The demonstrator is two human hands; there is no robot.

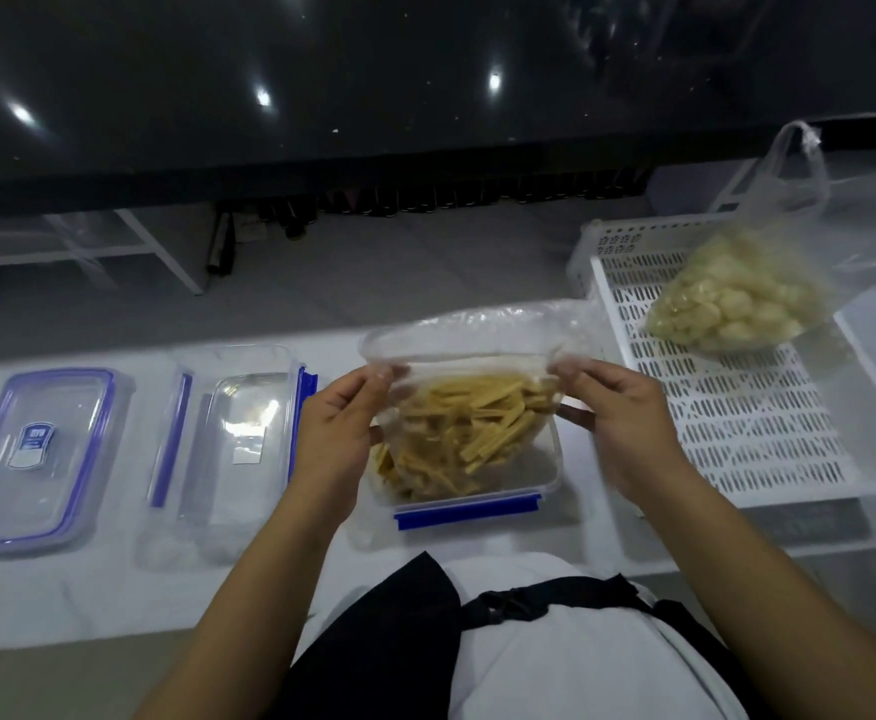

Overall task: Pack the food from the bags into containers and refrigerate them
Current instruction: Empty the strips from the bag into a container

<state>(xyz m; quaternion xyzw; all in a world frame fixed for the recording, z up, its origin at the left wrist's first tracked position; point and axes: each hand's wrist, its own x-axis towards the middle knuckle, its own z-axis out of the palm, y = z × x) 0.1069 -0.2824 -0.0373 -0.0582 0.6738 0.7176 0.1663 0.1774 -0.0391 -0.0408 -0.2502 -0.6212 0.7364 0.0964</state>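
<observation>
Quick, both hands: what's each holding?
Left hand: pinching the clear plastic bag of yellow strips.
Right hand: pinching the same bag's other edge.

Left hand (333, 440) and right hand (616, 427) raised side by side, fingers (379, 375) pinching

Between my fingers I hold a thin, crinkled, see-through plastic bag (477, 345) of matt yellow strips, over a clear smooth plastic container with glossy blue plastic clips (469, 509). On my left lie a clear glossy plastic lid with a blue rim (35, 459) and a second clear plastic box (228, 449), both on a white, shiny, smooth worktop (87, 605). On my right a white perforated plastic tray (737, 433), matt, carries another filmy plastic bag of pale, lumpy pieces (732, 304).
</observation>
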